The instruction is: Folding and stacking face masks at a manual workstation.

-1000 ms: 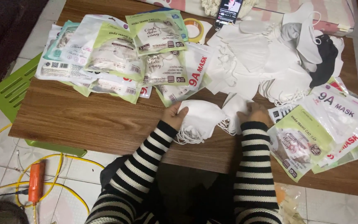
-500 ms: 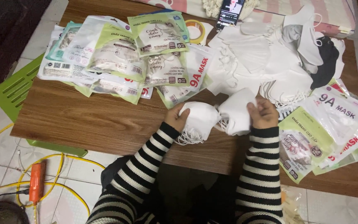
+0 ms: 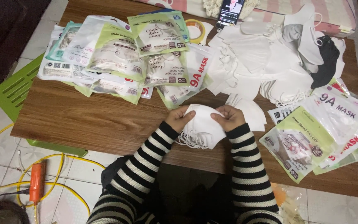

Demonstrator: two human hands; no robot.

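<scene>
Both my hands grip one small stack of white face masks [image 3: 203,126] over the front part of a wooden table [image 3: 92,120]. My left hand [image 3: 180,118] pinches the stack's left edge. My right hand [image 3: 228,117] pinches its right upper edge. Ear loops hang from the stack's lower left side. A few more white masks [image 3: 251,111] lie flat just right of my right hand. A big loose heap of white masks [image 3: 262,62] fills the far middle of the table, with a black mask [image 3: 326,62] at its right end.
Sealed mask packets lie in a pile at far left [image 3: 117,62] and another at right [image 3: 320,132]. A tape roll [image 3: 195,29] and a phone [image 3: 228,12] sit at the far edge. A green stool [image 3: 11,87], yellow cable [image 3: 5,132] and orange tool [image 3: 36,182] are on the floor at left.
My right hand has come back left from the masks beside it and joined the left hand on the stack, which now sits between both hands.
</scene>
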